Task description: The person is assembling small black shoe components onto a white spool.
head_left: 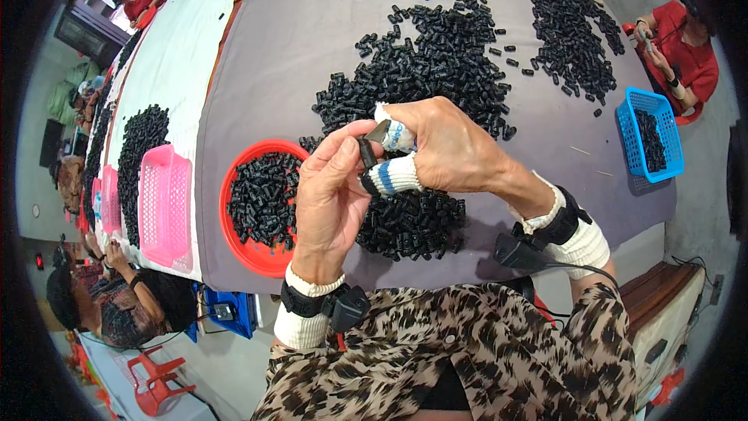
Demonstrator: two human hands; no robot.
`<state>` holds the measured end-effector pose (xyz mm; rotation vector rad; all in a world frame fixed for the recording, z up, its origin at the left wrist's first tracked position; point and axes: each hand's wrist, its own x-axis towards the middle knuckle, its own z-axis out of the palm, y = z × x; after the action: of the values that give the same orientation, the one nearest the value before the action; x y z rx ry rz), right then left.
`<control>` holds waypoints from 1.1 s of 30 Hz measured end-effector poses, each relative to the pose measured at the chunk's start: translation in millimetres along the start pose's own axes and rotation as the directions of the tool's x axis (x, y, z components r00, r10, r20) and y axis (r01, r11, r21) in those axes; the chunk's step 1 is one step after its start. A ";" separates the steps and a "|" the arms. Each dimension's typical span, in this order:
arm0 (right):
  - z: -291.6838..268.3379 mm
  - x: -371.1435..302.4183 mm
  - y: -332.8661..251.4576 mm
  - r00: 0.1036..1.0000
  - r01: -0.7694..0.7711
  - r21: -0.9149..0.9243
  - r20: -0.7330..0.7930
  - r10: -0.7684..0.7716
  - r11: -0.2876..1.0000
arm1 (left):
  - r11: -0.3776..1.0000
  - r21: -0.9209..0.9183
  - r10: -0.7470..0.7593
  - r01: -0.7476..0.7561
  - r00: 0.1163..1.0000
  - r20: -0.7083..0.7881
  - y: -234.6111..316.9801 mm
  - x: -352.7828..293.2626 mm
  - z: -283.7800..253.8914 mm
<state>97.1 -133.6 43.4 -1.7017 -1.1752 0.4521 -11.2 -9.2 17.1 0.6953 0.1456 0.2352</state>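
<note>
My left hand (pixel 331 187) is closed, pinching a small black cylindrical part (pixel 366 153) upright between thumb and fingers. Against its upper end lies a small grey pointed blade (pixel 379 132), gripped in my right hand (pixel 460 144); its handle is hidden in the fingers. White cloth covers wrap the right thumb and a finger, one with a blue stripe. Below and behind both hands spreads a big heap of similar black parts (pixel 436 62). Close by my left hand, a round red tray (pixel 227 222) holds many more of them.
A blue basket (pixel 670 165) with black parts stands at the right table edge, near a person in red (pixel 686 54). Pink baskets (pixel 165 210) line the white table at left, where other people sit. Another heap (pixel 573 39) lies far right. Cables hang from my wrist straps.
</note>
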 end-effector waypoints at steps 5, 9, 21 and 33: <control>-1.1 1.8 1.4 0.998 -0.021 0.010 0.057 0.020 1.000 | 1.000 0.012 0.028 -0.028 1.000 0.012 -2.2 -1.2 -3.7; -1.8 3.9 2.5 0.993 -0.022 -0.038 0.112 0.026 0.999 | 0.999 0.030 0.028 -0.028 1.000 0.001 -1.3 -1.7 -4.7; -2.5 4.3 5.1 0.988 0.011 -0.064 0.155 -0.001 0.998 | 0.994 0.104 0.043 -0.043 0.999 -0.002 -1.4 -1.4 -3.6; 11.1 10.7 8.5 0.981 0.114 -0.043 0.164 -0.106 0.993 | 0.978 0.201 0.064 -0.057 0.997 -0.031 11.5 -7.0 -11.4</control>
<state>98.2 -119.2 33.2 -1.6588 -1.4023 0.5020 -22.3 4.6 16.3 0.8964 0.1852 0.2943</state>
